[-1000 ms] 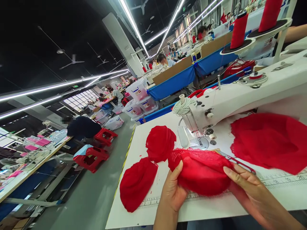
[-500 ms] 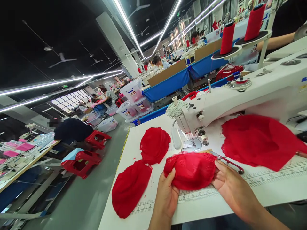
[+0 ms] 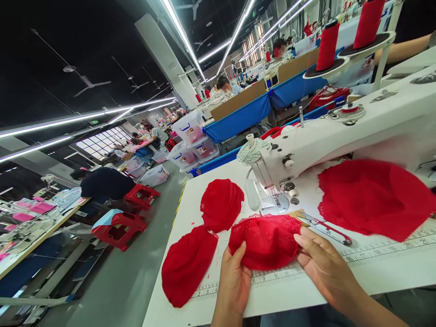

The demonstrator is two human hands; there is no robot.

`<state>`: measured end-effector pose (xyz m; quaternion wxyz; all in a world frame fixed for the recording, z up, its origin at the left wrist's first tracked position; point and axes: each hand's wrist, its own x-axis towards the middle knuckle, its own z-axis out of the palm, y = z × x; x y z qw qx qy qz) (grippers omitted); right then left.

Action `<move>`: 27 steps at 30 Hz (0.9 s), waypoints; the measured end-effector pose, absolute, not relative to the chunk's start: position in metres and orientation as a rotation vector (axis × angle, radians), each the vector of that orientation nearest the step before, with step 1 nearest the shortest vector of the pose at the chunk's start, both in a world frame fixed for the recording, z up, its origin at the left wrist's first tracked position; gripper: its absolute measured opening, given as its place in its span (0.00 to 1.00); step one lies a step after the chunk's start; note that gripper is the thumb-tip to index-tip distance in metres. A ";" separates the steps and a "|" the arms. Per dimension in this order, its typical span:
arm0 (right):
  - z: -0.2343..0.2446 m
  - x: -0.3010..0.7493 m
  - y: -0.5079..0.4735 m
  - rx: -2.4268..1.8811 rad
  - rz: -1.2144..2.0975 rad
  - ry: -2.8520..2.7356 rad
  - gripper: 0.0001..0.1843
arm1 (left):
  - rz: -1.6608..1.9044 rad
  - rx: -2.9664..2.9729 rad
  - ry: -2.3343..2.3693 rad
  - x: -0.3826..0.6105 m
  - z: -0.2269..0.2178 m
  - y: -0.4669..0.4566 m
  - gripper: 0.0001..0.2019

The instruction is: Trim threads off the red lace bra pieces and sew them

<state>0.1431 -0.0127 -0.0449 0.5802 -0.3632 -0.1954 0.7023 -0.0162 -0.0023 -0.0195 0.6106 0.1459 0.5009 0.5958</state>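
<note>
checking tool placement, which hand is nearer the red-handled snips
The right hand, just below the snips; the left hand is farther left, at the opposite end of the held red fabric.

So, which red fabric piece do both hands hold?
The lacy red fabric piece between left hand and right hand; the other red pieces lie on the white tabletop.

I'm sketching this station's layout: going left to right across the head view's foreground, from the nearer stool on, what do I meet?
Nearer red stool → front-left red piece → left hand → lace-edged red piece → right hand → large red piece.
</note>
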 end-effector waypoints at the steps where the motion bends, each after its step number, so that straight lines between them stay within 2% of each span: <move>1: -0.044 0.144 -0.013 -0.857 1.645 -0.406 0.12 | 1.372 0.341 1.154 -0.016 -0.019 -0.002 0.09; 8: -0.040 0.145 -0.013 -0.735 1.688 -0.392 0.09 | 1.322 0.407 1.195 -0.013 -0.020 -0.003 0.11; 12: -0.047 0.144 -0.015 -0.850 1.669 -0.418 0.10 | 1.494 0.805 1.445 -0.007 -0.018 -0.009 0.26; 13: -0.047 0.143 -0.016 -0.847 1.696 -0.457 0.10 | 1.577 0.959 1.523 -0.005 -0.017 -0.010 0.27; 15: -0.045 0.144 -0.018 -0.794 1.757 -0.599 0.13 | 1.592 1.319 1.603 -0.005 -0.017 -0.010 0.19; 17: -0.042 0.145 -0.019 -0.746 1.770 -0.754 0.16 | 1.338 1.672 1.563 -0.009 -0.016 -0.008 0.08; 20: -0.042 0.149 -0.018 -0.786 1.706 -0.904 0.16 | 1.026 1.949 1.448 -0.016 -0.017 -0.001 0.13; 27: -0.050 0.149 -0.014 -1.087 1.355 -1.079 0.24 | 1.136 1.986 1.370 -0.013 -0.015 0.008 0.14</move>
